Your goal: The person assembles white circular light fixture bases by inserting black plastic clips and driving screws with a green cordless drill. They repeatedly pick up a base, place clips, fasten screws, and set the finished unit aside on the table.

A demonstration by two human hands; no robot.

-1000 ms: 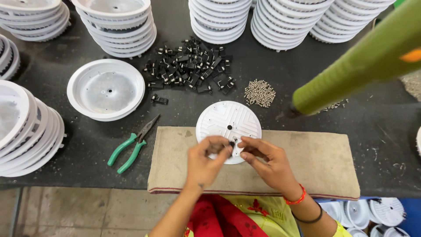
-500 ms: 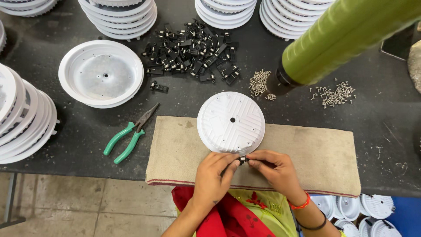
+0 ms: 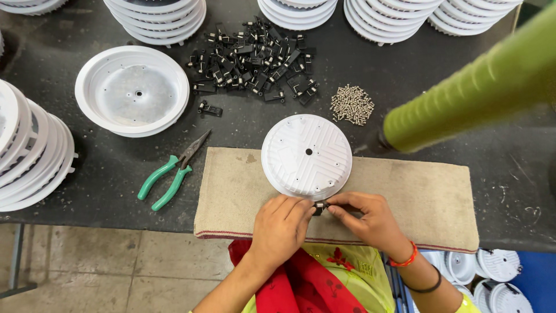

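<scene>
A round white plastic housing (image 3: 306,155) lies upside down on a beige cloth mat (image 3: 405,197) at the table's near edge. Just below its near rim, my left hand (image 3: 280,227) and my right hand (image 3: 368,218) meet fingertip to fingertip. Both pinch one small black clip (image 3: 319,207) between them. The clip sits just at the housing's near rim; whether it touches the rim I cannot tell.
A pile of black clips (image 3: 255,58) and a heap of small metal screws (image 3: 352,104) lie beyond the housing. Green-handled pliers (image 3: 171,173) rest left of the mat. Stacks of white housings (image 3: 133,90) line the left and far edges. A green cylinder (image 3: 475,87) hangs at the right.
Both hands have drawn back from the top of the housing to its near rim, still holding the small clip. The view has shifted, so the table now sits lower in frame.
</scene>
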